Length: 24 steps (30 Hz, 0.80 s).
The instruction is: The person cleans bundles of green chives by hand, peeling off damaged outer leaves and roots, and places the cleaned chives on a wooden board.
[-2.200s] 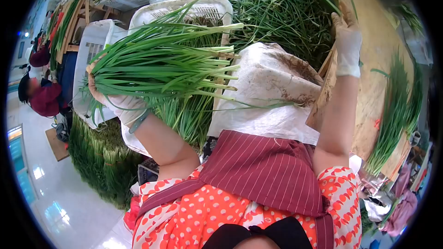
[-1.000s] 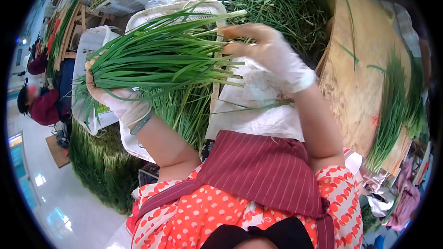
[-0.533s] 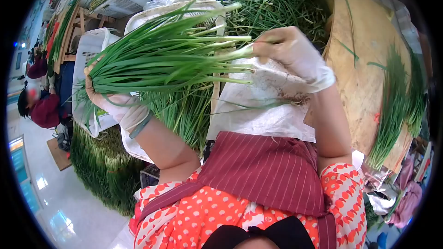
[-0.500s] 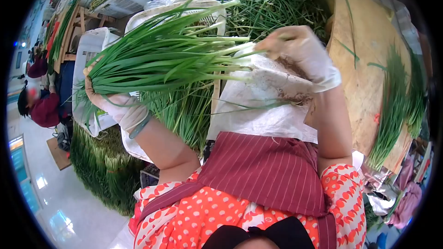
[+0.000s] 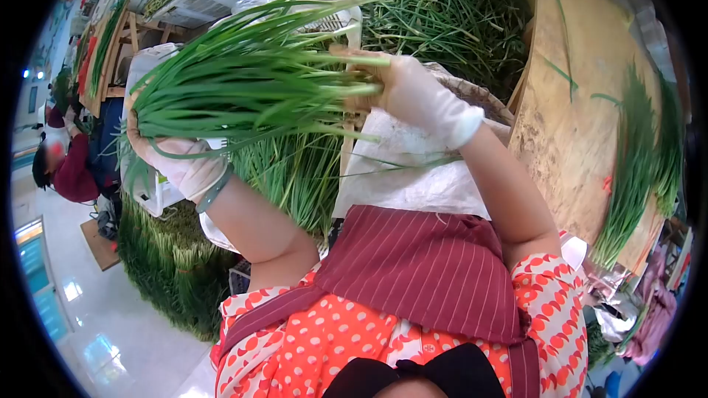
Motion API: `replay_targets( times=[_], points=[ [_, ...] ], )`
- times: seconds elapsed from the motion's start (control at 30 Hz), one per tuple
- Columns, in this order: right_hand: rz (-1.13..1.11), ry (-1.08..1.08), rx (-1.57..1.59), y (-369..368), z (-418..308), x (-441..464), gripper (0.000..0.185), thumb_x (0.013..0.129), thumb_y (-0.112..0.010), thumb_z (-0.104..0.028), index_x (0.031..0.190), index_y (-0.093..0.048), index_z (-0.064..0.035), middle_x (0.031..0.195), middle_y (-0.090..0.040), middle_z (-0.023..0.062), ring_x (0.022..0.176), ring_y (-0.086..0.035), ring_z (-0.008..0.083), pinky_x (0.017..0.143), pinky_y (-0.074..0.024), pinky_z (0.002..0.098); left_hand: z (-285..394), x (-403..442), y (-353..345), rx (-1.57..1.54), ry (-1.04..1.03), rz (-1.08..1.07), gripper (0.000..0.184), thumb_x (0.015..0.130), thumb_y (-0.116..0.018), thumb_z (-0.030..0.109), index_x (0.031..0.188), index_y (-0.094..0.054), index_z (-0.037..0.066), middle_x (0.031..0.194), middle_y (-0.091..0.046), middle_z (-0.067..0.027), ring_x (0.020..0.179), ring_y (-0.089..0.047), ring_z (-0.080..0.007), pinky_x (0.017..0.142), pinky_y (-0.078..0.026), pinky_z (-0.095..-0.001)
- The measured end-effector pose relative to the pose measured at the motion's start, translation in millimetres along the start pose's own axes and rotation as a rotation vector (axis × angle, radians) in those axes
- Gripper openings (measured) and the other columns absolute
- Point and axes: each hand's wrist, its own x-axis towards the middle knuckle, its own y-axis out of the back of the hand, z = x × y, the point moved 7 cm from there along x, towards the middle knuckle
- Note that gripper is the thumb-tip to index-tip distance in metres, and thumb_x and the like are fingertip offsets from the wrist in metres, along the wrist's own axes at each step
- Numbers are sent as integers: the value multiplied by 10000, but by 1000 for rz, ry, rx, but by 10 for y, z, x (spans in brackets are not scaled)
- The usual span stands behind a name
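A bunch of long green leafy stalks (image 5: pixel 228 88) lies sideways in the air, pale stem ends to the right. My gloved left hand (image 5: pixel 166 158) is wrapped round its leafy end at the left. At the stem ends, my gloved right hand (image 5: pixel 402 96) has its fingers closed in among the pale stems; the fingertips are blurred and partly behind them. Below the bunch, more stalks (image 5: pixel 287 177) fill a white basket (image 5: pixel 346 22). A soiled white cloth (image 5: pixel 413 188) covers the area between my lap and the green heap.
A loose heap of greens (image 5: pixel 435 7) lies ahead. On the right, a wooden board (image 5: pixel 568 125) carries tied stalks (image 5: pixel 630 169). Bundled greens (image 5: pixel 177 265) stand on the floor at left. Another person (image 5: pixel 74 169) is at the far left, near a wooden frame (image 5: pixel 118 51).
My right hand has moved left from beside the stem ends to in among them. My left hand keeps its hold, and the bunch has shifted slightly left and up.
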Motion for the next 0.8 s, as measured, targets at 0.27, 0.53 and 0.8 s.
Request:
replay_targets(
  times=[0.27,0.53,0.8],
  points=[
    [258,273,213,922,-129,278,209,894,-520,-154,981,-631,-1,680,-561,-36,562,-471,28,530,-400,178,142,193,-385,70,-103,111,208,840,-413,138,907,-556,2,914,-585,-132,968,-528,-289,923,-411,-454],
    [323,34,447,1305,279,345,297,916,-481,-283,1029,-587,-30,773,-540,-3,678,-486,122,618,-405,256,153,134,-997,890,-599,-595,479,857,-575,236,1132,-437,-130,1135,-552,-183,1050,-543,-255,957,-420,-376],
    [244,-87,327,733,447,-371,245,866,-580,-205,1025,-640,-29,910,-653,35,783,-565,104,745,-451,212,167,785,-1144,1040,-436,-159,358,830,-565,137,1133,-509,-44,907,-639,-158,779,-634,-192,714,-509,-259]
  ],
)
